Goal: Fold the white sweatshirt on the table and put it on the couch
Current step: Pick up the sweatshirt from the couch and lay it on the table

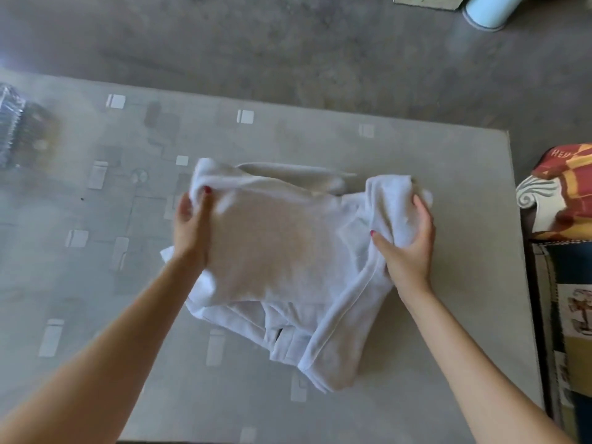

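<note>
- white sweatshirt [272, 251] mid-table [448, 193], half-folded, long axis left-right
- left hand [192, 219] pinches its left edge, right hand [407, 245] grips right bunch
- couch [563, 219] right, nearer right hand

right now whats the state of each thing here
white sweatshirt: partly folded, far edge lifted, near part on the table
left hand: grips the sweatshirt's far left corner
right hand: grips its bunched right side
table: bears the sweatshirt
</note>
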